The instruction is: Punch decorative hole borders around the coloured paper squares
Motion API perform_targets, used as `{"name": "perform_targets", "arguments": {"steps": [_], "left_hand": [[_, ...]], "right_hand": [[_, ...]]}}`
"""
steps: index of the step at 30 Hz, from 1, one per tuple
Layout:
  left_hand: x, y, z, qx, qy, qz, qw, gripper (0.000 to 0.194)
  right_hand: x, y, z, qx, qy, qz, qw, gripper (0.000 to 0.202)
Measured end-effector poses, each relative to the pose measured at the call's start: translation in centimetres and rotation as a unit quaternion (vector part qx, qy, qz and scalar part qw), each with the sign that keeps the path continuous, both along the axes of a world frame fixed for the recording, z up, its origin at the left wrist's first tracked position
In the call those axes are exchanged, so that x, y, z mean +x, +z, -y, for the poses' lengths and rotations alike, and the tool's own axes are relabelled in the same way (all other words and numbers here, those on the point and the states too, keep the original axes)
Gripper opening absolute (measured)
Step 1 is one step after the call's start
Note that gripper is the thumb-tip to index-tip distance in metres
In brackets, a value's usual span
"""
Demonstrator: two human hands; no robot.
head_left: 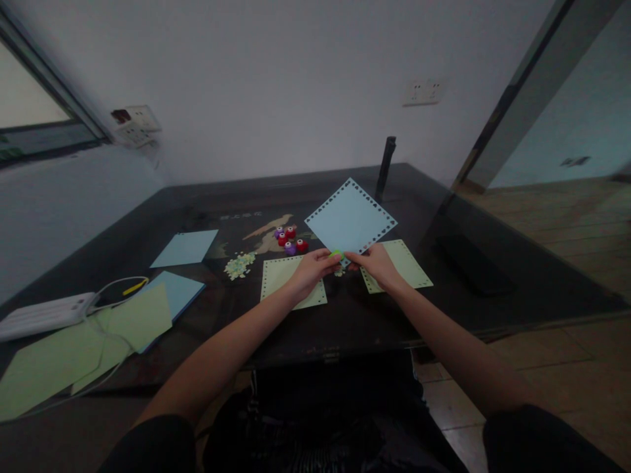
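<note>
A light blue paper sheet (350, 213) with small shapes punched along its edges stands cornerwise in front of me. At its lower corner is a small bright green craft punch (337, 253), held in the closed fingers of my left hand (318, 268). My right hand (377, 264) pinches the blue sheet just right of the punch. Below the hands, some tiny paper bits (339, 272) show. On the table, a pale green punched sheet (276, 279) lies under my left wrist, and another pale green sheet (407, 263) lies by my right hand.
Several red and purple punches (290, 242) stand behind my left hand. A heap of paper cutouts (240, 265) lies left. Further left are blue paper (186, 248), green sheets (98, 341) and a white power strip (49, 315) with a cable. A dark flat object (473, 265) lies right.
</note>
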State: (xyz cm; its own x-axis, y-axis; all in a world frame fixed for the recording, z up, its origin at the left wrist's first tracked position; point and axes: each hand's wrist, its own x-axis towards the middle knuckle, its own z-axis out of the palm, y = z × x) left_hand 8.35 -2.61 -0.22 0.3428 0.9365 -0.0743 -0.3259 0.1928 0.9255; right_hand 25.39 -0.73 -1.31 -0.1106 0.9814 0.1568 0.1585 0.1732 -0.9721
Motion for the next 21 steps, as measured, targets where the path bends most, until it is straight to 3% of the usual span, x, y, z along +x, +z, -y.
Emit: {"name": "perform_targets", "arguments": {"steps": [21], "left_hand": [[0.36,-0.47,-0.02,0.046,0.04,-0.033,0.998,0.03]], "right_hand": [[-0.31,0.71,0.58,0.002,-0.008,0.003,1.0,0.022]]}}
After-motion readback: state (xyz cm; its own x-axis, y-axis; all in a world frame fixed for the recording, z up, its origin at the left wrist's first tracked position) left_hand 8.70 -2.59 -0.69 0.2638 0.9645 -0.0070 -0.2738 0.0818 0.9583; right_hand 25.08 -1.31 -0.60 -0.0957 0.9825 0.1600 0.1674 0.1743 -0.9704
